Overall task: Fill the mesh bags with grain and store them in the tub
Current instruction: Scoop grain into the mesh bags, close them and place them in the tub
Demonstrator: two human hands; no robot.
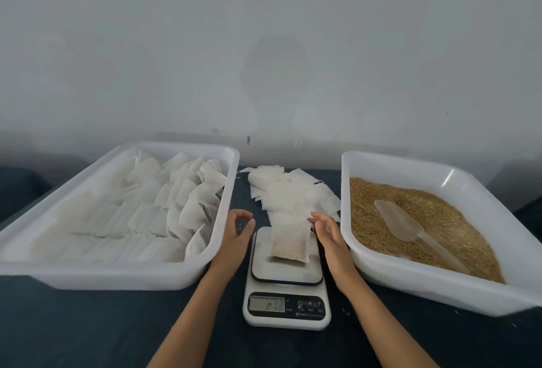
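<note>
Our right hand point(328, 235) hovers with fingers straight and apart, holding nothing, just right of the filled mesh bag point(290, 243). Our left hand point(239, 231) has loosely curled, empty fingers just left of it. The bag lies on the scale point(286, 279), long axis running near to far, between both hands. The storage tub point(117, 276) sits left, so we judge the left hand better placed.

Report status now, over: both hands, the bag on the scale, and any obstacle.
Left hand and right hand open, no grip. Filled white mesh bag lies on white digital scale. Nothing blocks white plastic tub of filled bags.
</note>
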